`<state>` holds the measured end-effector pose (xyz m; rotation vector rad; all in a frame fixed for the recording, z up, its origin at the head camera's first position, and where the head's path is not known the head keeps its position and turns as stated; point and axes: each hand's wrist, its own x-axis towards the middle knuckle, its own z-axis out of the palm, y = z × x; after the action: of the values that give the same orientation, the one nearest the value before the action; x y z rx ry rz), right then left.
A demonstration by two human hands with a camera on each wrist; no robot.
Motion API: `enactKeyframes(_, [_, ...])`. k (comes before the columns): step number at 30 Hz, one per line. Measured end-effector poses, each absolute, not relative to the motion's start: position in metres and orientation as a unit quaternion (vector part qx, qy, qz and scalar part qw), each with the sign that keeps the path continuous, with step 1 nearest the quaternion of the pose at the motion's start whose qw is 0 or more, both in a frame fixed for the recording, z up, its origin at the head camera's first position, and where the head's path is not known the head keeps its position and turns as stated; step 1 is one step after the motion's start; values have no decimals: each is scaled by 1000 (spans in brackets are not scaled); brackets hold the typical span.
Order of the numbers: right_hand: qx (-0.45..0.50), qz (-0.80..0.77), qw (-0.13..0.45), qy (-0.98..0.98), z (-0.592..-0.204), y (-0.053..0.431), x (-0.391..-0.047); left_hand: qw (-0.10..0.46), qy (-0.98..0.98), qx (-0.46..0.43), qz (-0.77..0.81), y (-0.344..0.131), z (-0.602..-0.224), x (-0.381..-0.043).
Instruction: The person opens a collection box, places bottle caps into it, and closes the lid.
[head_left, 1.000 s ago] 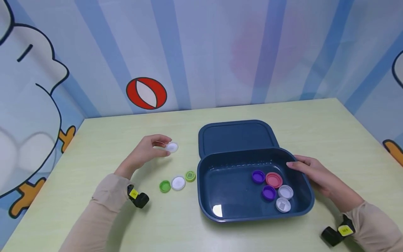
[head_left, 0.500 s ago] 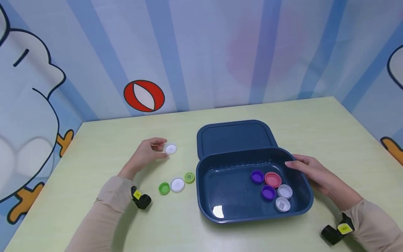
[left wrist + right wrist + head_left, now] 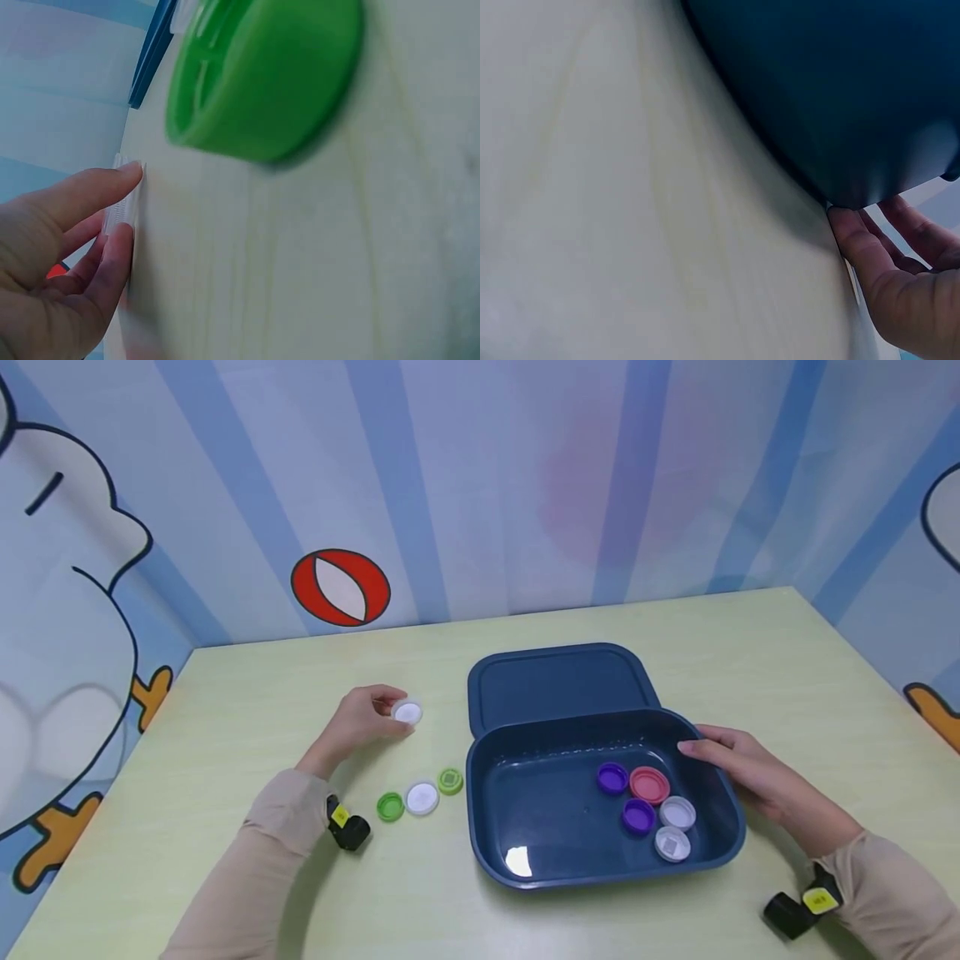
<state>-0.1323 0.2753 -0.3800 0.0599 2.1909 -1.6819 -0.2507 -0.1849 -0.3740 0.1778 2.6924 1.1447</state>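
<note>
My left hand [image 3: 360, 717] pinches a white bottle cap [image 3: 407, 712] between thumb and fingertips, left of the dark blue plastic box. In the left wrist view the same white cap [image 3: 120, 212] shows edge-on, its ridged side between the fingers. Nearer me on the table lie a green cap [image 3: 390, 807], another white cap [image 3: 422, 797] and a light green cap [image 3: 450, 781]. My right hand [image 3: 753, 777] grips the right side of the box [image 3: 540, 810], thumb over the rim, fingers outside. Inside are two purple caps [image 3: 638, 817], a pink one [image 3: 649, 786] and two white ones [image 3: 678, 813].
A flat blue lid [image 3: 562, 689] lies behind the box, partly hidden by its back rim. Striped cartoon sheeting [image 3: 510, 485] rises along the back and sides of the pale wooden table [image 3: 247, 710].
Over the last half second my left hand has shifted slightly right, its fingers closing farther round the white cap. My right hand and the box stay in place.
</note>
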Motion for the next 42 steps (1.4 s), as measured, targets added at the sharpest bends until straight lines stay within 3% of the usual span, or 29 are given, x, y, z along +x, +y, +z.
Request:
enactKeyframes(23, [20, -611, 190, 768, -379, 275, -131, 127, 909, 65, 392, -173, -353, -240])
enactKeyframes(42, [22, -606, 188, 772, -379, 275, -132, 137, 893, 145, 403, -143, -324, -219])
